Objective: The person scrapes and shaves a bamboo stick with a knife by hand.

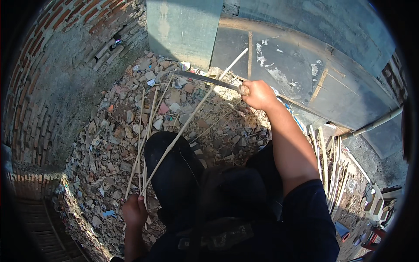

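One long stick (190,121), likely light, springy and best held by an end, is gripped near left by the left hand (135,210) and slanted far right, where a knife (205,79) is clenched by its handle (244,90) in the right hand (258,94).

Machete (207,80) in right fingers (251,88), stick (184,127) in left fingers (135,206)

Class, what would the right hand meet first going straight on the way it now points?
Probably the long pale stick, near its upper end, ahead of the right hand, though depth is unclear.
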`<state>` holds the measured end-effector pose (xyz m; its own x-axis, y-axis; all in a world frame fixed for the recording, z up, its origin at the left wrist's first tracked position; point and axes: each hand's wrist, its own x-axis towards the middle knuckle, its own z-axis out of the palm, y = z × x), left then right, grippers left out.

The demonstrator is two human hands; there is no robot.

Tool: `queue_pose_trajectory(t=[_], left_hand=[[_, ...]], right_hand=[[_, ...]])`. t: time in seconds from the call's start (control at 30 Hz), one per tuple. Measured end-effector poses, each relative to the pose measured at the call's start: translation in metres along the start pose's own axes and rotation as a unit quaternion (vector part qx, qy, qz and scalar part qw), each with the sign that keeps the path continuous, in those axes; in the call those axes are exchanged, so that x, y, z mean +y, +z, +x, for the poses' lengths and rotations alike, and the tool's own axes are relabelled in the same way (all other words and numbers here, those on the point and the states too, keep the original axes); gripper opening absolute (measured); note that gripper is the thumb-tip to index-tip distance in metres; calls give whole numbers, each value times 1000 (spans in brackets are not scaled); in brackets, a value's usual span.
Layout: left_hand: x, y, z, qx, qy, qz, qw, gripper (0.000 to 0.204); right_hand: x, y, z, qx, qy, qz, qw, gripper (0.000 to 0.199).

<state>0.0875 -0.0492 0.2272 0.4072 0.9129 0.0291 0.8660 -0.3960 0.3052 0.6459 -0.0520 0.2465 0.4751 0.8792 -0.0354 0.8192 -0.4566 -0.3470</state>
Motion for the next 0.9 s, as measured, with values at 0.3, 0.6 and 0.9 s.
queue_pose_trajectory(t=[0.3,0.6,0.9], left_hand=[[-15,4,-5,32,28,3,999,26],[-15,0,-8,4,-5,12,1000,40],[-30,-4,-8,21,27,11,999,29]], right_hand=[[-30,-2,-12,-39,-114,-50,991,33],[-28,-3,-11,-40,-102,-18,994,26],[-1,-3,-3,15,2,5,1000,33]])
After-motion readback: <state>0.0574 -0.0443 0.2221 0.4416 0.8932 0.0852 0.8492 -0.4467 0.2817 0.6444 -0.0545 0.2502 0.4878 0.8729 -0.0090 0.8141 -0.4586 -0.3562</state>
